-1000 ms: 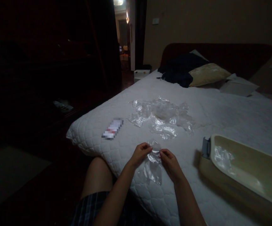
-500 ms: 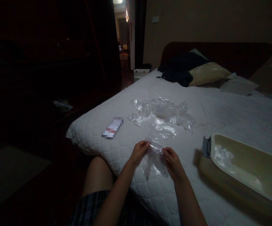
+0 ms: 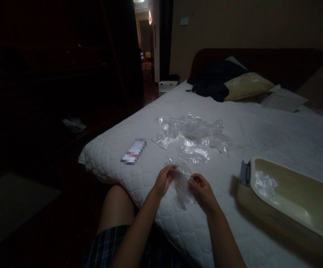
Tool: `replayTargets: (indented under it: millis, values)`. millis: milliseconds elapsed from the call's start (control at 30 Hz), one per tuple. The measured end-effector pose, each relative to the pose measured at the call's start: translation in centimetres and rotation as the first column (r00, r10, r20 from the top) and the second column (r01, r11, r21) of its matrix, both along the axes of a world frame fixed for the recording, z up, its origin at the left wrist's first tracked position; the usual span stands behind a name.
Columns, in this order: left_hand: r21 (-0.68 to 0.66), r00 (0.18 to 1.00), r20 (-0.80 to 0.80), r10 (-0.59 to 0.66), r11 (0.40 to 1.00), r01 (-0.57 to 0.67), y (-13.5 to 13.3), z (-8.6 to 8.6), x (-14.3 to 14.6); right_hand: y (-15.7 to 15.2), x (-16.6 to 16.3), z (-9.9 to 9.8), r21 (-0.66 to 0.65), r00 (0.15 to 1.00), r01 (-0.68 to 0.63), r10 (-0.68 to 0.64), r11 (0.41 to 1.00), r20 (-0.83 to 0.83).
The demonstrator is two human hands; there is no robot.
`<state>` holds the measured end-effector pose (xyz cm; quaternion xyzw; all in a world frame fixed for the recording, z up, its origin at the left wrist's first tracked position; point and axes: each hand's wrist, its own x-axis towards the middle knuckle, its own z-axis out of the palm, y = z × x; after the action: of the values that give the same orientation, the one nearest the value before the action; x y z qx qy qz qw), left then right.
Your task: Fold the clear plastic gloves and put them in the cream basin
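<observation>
Both my hands hold one small clear plastic bag (image 3: 182, 184) above the near corner of a white quilted mattress (image 3: 262, 130). My left hand (image 3: 164, 179) pinches the bag's left top edge. My right hand (image 3: 202, 190) pinches its right top edge, and the bag hangs down crumpled between them. Just beyond my hands lies a loose pile of several clear plastic bags (image 3: 192, 136) on the mattress.
A beige plastic tub (image 3: 290, 203) with a clear bag inside sits at the right. A small white card (image 3: 133, 150) lies left of the pile. Pillows and dark clothing (image 3: 228, 82) lie at the bed's head. My bare knee (image 3: 116, 201) is below; the room at left is dark.
My hands have kept hold of the bag and moved slightly closer together, and the bag has bunched up and hangs shorter between them.
</observation>
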<state>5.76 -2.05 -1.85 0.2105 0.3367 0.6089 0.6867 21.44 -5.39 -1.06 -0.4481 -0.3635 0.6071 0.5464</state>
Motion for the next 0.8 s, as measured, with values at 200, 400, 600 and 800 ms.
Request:
replayTargets:
  millis: [200,400,600,800]
  values:
    - [0.011,0.992,0.119,-0.051,0.999,0.05,0.08,0.16,-0.2,0.19,0.0,0.06,-0.039,1.0,0.028,-0.027,0.999,0.012]
    - [0.079,0.998,-0.011,-0.061,0.995,0.062,-0.22,0.07,-0.31,0.26,0.0,0.1,-0.066,0.997,0.072,-0.074,0.995,-0.024]
    - [0.097,0.997,0.023,-0.077,0.992,0.074,-0.04,-0.13,-0.17,0.41,0.04,-0.34,-0.103,0.987,0.085,-0.098,0.991,-0.131]
    - [0.137,0.996,0.049,-0.069,0.989,0.062,-0.03,-0.15,-0.17,0.53,-0.18,-0.29,-0.134,0.981,0.106,-0.126,0.985,-0.148]
